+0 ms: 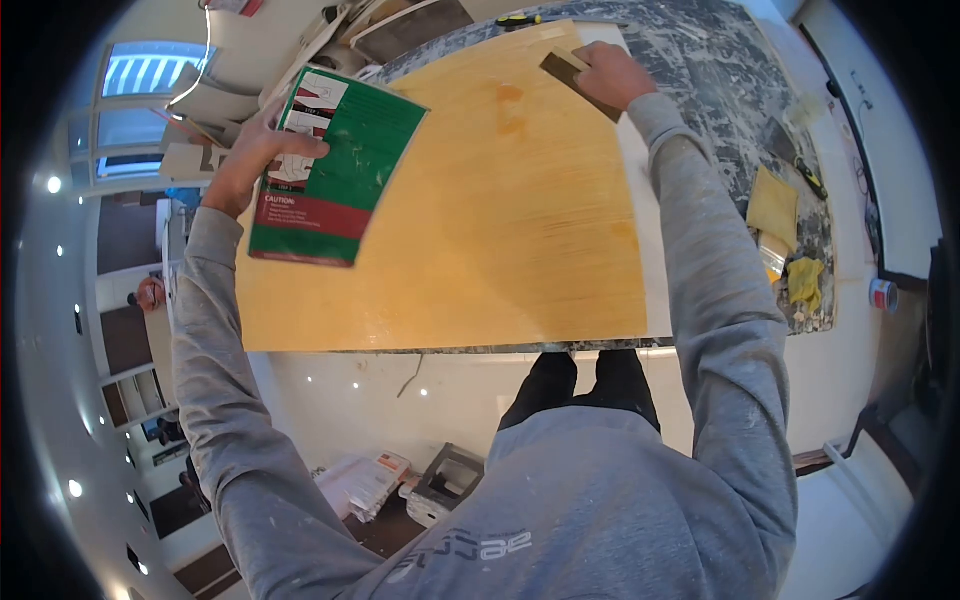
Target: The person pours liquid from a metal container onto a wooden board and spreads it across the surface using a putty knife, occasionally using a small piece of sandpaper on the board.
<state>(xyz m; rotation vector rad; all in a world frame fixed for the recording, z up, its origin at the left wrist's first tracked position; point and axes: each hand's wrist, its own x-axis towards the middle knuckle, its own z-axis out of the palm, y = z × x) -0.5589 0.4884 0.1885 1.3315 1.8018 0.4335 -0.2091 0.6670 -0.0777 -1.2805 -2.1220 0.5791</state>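
Flat spreader (578, 84) over the far right part of the yellow sheet (470, 210), its lower end beside the white strip (648, 240); long axis slanting from upper left to lower right, one free long edge facing down-left, toward the sheet's middle. Whether that edge touches the surface, you cannot tell from here. Your right grip (613, 75) is closed on it from the far right side. Your left grip (262, 162) grasps a green printed container (365, 150) by its left edge, thumb across the face, other fingers mostly hidden; long axis close to upright in view, top leaning right, red band and "CAUTION" print near the lower end. It is held above the sheet's left part. Sheet surface: yellow, finely streaked to the right, one darker orange patch toward the far side. Underneath, a dark counter (700, 55), smeared pale. Along its right side: a putty knife (811, 180), a yellow square (773, 207), a crumpled yellow cloth (804, 283). A small tin (883, 295) sits beyond the counter's right edge. Room: window (150, 70) at far left, ceiling spots below it in view, pale floor (450, 400) on your near side.
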